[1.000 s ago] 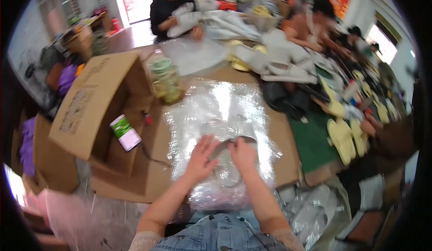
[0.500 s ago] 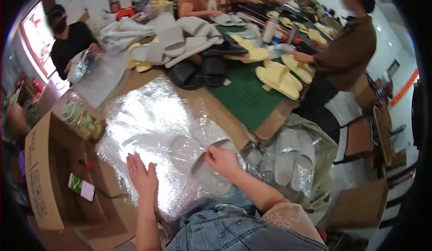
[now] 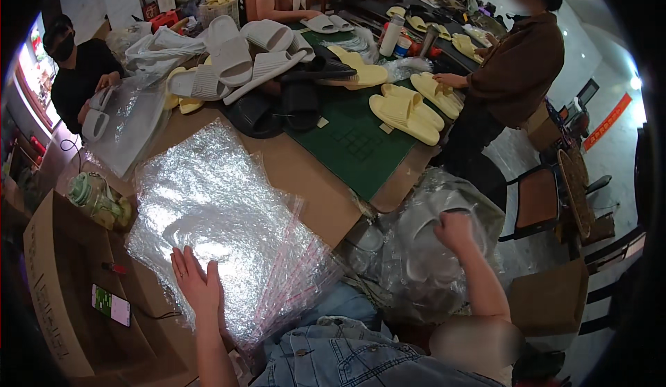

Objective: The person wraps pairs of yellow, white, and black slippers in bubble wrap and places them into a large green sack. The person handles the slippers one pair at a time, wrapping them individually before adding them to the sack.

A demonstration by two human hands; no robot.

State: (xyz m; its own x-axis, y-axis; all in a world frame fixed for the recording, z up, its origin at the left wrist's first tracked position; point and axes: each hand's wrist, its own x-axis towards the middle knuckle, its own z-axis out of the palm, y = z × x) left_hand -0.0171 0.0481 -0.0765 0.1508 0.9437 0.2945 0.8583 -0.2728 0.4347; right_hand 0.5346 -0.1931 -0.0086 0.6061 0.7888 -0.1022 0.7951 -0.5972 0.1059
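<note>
My left hand (image 3: 196, 283) lies flat, fingers stretched out, on a stack of shiny clear plastic bags (image 3: 208, 179) with pinkish edges. Off to the right, my right hand (image 3: 456, 231) is closed on a bagged pair of pale grey slippers (image 3: 424, 241), gripping it near its upper edge. That pair is over a large greenish sack (image 3: 485, 196) beside the table, and the clear film blurs its outline. Other bagged things in the sack are partly hidden beneath it.
Grey slippers (image 3: 231, 54), black slippers (image 3: 257, 113) and yellow slippers (image 3: 406, 115) lie on the table beyond. A cardboard box (image 3: 41, 276), phone (image 3: 111, 305) and jar (image 3: 97, 196) are at left. Co-workers stand around the table; a chair (image 3: 538, 203) is at right.
My right hand has carried the bagged grey slippers from the bag stack rightward to the sack. My left hand stays flat on the stack. The view has shifted slightly.
</note>
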